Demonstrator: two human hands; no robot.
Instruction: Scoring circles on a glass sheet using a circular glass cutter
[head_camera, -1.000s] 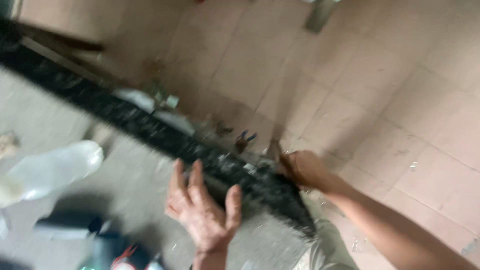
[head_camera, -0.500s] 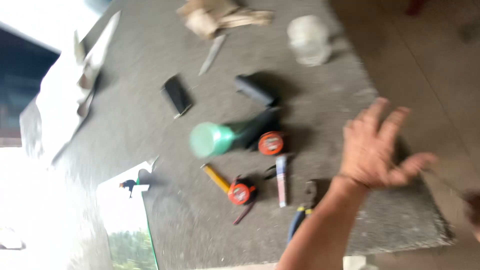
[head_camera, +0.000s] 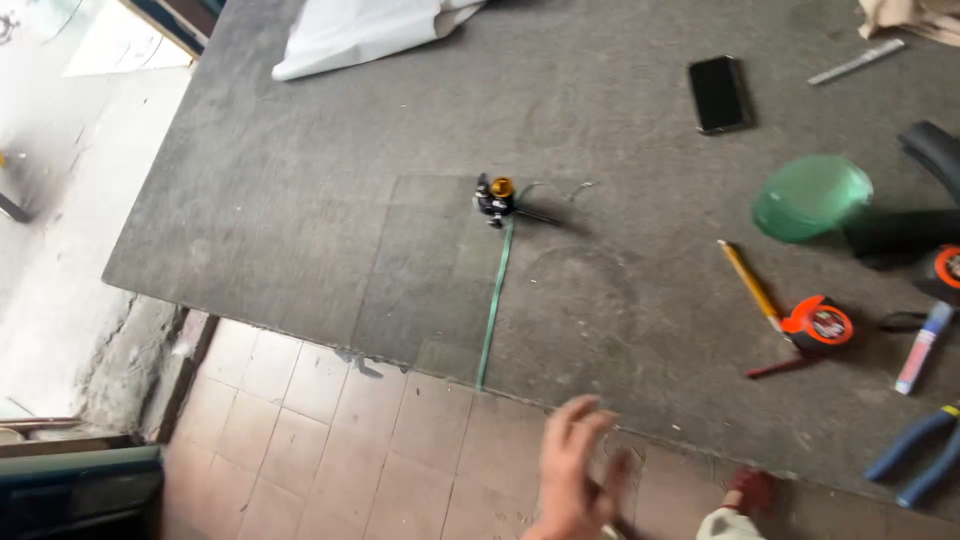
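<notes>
A hand (head_camera: 575, 470) hangs open over the tiled floor (head_camera: 330, 440), just short of the near edge of the mat (head_camera: 300, 170). Straight ahead of it a glass sheet (head_camera: 440, 270) lies flat on the mat, its near edge overhanging the mat's edge. A glass cutter (head_camera: 497, 200) stands at the sheet's far right corner. To the hand's right lie a tape measure (head_camera: 820, 325) with a pencil (head_camera: 750, 282) touching it, then a marker (head_camera: 922, 348) and pliers (head_camera: 915, 455). Farther off, beyond the tape measure, sit a lid (head_camera: 810, 197) and a phone (head_camera: 720, 93). A cloth (head_camera: 350, 35) lies far ahead on the left.
</notes>
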